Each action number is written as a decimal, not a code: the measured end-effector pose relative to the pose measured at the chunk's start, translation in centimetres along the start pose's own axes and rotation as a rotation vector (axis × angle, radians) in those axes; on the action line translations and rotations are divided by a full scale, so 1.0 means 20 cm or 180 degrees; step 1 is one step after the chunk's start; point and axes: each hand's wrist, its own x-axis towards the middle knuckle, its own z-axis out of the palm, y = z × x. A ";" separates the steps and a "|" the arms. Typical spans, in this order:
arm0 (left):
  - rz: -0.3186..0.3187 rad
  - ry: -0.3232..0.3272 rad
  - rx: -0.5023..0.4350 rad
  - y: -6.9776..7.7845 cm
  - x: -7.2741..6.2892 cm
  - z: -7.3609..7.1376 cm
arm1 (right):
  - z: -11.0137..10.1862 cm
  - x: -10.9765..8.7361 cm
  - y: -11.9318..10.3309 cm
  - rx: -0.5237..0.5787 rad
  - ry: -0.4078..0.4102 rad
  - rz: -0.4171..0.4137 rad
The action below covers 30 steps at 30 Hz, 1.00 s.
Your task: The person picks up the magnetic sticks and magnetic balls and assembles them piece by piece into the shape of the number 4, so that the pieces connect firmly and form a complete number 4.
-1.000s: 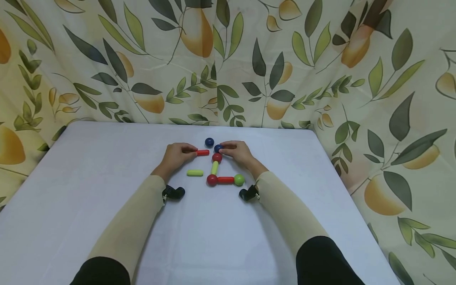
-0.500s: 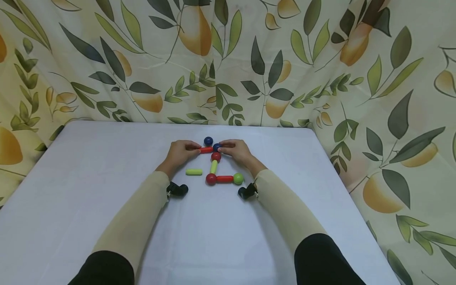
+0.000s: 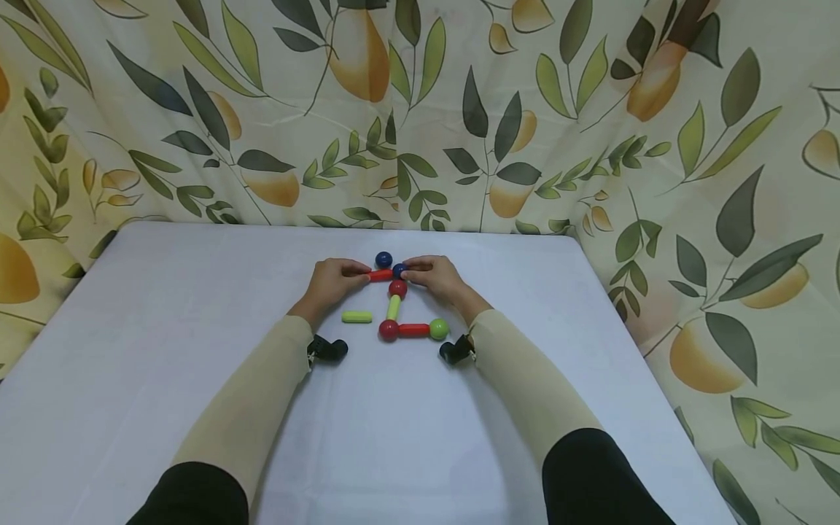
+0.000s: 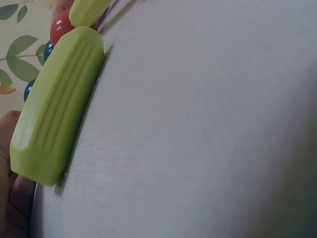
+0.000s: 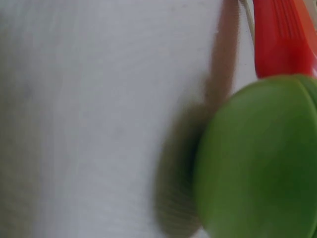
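My left hand [image 3: 333, 286] pinches a red stick [image 3: 380, 275] by its left end. The stick's other end meets a blue ball [image 3: 398, 271], which my right hand [image 3: 440, 279] holds between thumb and fingers. Just below that ball is a red ball [image 3: 397, 289], joined by a yellow-green stick [image 3: 393, 308] to a second red ball [image 3: 389, 330]. From there another red stick [image 3: 414, 331] runs right to a green ball [image 3: 439, 329], large in the right wrist view [image 5: 262, 158]. Whether the blue ball touches the upper red one, I cannot tell.
A loose yellow-green stick [image 3: 357, 317] lies left of the joined pieces and fills much of the left wrist view. Behind the hands sits another blue ball [image 3: 383, 259]. The white table [image 3: 367, 430] ends at a leaf-patterned cloth [image 3: 433, 109].
My left hand has moved right and slightly away from me, bringing the red stick's end up to the blue ball. The right hand stays nearly in place, still holding the ball.
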 end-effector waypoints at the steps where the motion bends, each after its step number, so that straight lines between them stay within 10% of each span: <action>1: -0.0008 0.0002 -0.0006 0.00 0.00 0.00 | 0.00 0.00 0.00 -0.0009 -0.0004 -0.0006; 30: 0.0124 0.0107 -0.0083 -0.02 -0.01 0.00 | -0.03 0.02 -0.03 -0.0077 0.0001 0.0118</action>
